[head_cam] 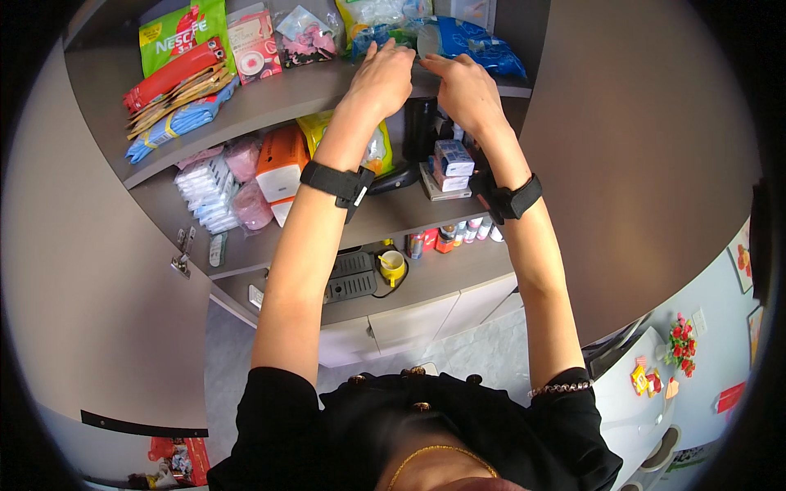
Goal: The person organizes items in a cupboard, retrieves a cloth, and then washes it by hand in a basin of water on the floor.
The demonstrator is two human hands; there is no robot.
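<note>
My left hand (384, 77) reaches to the upper shelf, its fingertips at a crinkled blue-and-green plastic packet (393, 38). My right hand (470, 92) is beside it, index finger stretched towards a blue plastic package (470, 46) with a pale, round end that looks like stacked cups. The undersides of both hands are hidden, so any grip is unclear. Behind the packet stands a yellow-edged clear bag (368, 11). To the left are a pink drink box (253, 46), a clear bag with pink contents (307, 40) and a green Nescafé bag (184, 37).
Red, tan and blue packets (178, 101) overhang the upper shelf edge (264, 113). The middle shelf holds tissue packs (206, 190), an orange pack (282, 159), a black cylinder (419, 126) and small boxes (453, 159). A yellow mug (392, 267) stands below. Cabinet doors flank me.
</note>
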